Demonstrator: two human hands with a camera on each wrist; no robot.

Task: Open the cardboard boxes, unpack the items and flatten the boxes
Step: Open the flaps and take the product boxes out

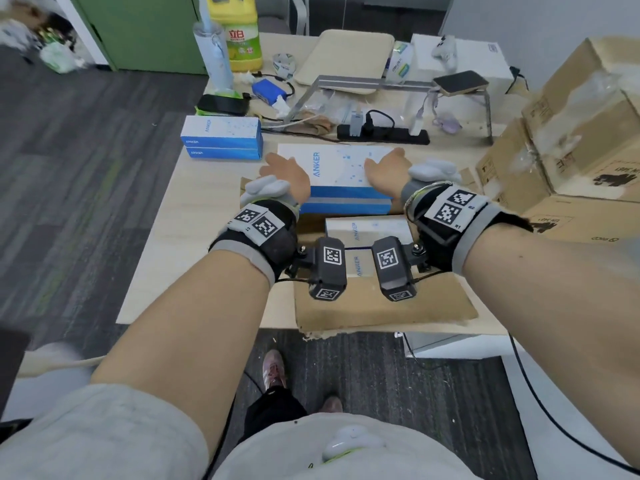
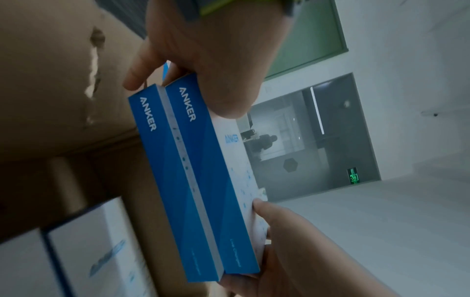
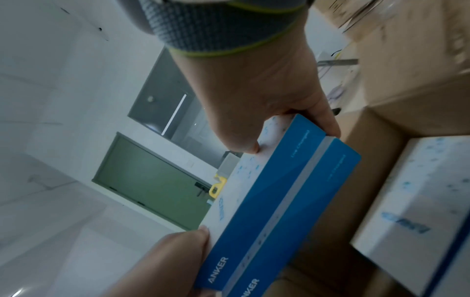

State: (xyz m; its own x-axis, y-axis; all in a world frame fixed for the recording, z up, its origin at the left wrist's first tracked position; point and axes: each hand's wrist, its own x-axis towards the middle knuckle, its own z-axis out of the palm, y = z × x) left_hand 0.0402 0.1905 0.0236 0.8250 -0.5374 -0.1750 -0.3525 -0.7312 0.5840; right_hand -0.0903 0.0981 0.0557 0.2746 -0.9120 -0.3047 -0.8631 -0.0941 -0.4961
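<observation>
nearest me i see the flap of the open cardboard box (image 1: pixel 381 308) lying out over the front edge of the tabletop (image 1: pixel 194 216). inside it two white anker boxes (image 1: pixel 367 227) sit side by side, partly hidden behind my wrist cameras.

just past them both my hands hold a pair of anker boxes (image 1: pixel 346 181) stacked together, blue edges toward me, white face up, above the far side of the open box. my left hand (image 1: pixel 289 176) has its grip closed on the left end: the wrist view shows the thumb on the white top face and the fingers wrapped under. my right hand (image 1: pixel 386 171) has the same grip on the right end, thumb pressed on the white face, fingers curled round the underside. the two boxes touch along their full length.

further left on the tabletop another two anker boxes (image 1: pixel 221 137) lie stacked, well apart from the pair i hold. on my right, large cardboard cartons (image 1: pixel 585 133) are piled up beside the tabletop.

beyond the held pair lies a black power strip (image 1: pixel 382 133), then a metal stand (image 1: pixel 391 85), and at the far edge a yellow detergent jug (image 1: pixel 239 32).
</observation>
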